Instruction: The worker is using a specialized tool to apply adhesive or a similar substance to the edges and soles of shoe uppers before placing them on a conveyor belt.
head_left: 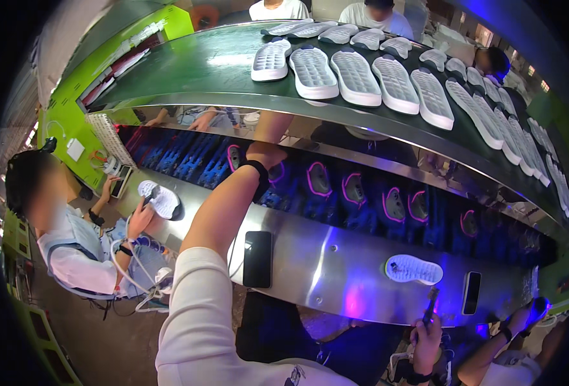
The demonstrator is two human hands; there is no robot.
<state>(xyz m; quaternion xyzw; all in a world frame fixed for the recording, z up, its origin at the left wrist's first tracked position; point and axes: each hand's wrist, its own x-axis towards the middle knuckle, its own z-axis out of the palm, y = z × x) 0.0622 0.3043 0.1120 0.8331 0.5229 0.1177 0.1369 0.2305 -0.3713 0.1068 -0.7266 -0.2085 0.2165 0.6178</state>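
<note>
Left hand (266, 155): reaching far forward over the lower belt (278, 199), wearing a black wristband (259, 180). Fingers are being hidden from view; cannot tell whether they are spread, curled or gripping. It is lying nearest to two of the grey, pink-edged pieces, one (234, 156) showing on either side of the wrist.

Right hand (426, 344): closing its fingers around the dark handle of a small brush (431, 307) above the near edge of the bench. The brush is pointing upward, its head standing just beside a white sole (419, 269).

This sole is lying flat on the steel bench (297, 257), its long axis running roughly left to right, the patterned face showing.

Bench: a black phone (257, 259) is lying below the left forearm; a second phone (471, 293) is resting just right of the sole.

Lower belt: more grey pieces (319, 178) are sitting in a row behind the bench, under blue light.

Upper belt (188, 77), green: carrying many white soles (315, 74), lined up side by side toward the right.

Left: a seated co-worker (82, 251) is holding a dark tool against another white sole (161, 198) on the bench.

Right: another co-worker's arm (493, 354) is entering at the lower corner. Beyond the upper belt, further people (278, 9) are sitting.
</note>
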